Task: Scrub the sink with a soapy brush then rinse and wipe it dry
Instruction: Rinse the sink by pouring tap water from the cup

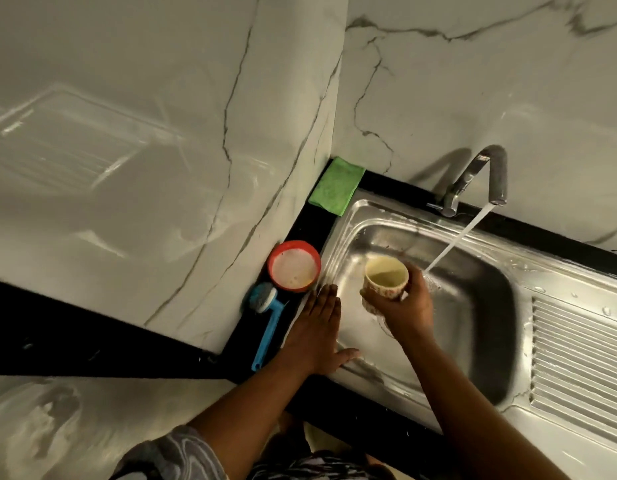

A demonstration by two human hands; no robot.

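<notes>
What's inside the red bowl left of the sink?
The red bowl holds white foam nearly to its rim, with a yellowish patch at the near edge. The foam covers the bowl's bottom and any liquid beneath it, so how deep it is cannot be judged.

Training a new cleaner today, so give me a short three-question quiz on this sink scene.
1. True or false: the left hand holds the blue brush.
2. What does the right hand hold? A a cup; B a sponge; C a plate.
3. Fill in: water from the tap runs into the ____.

Key:
1. False. The brush lies on the counter; the left hand rests flat on the sink rim.
2. A.
3. Sink.
</notes>
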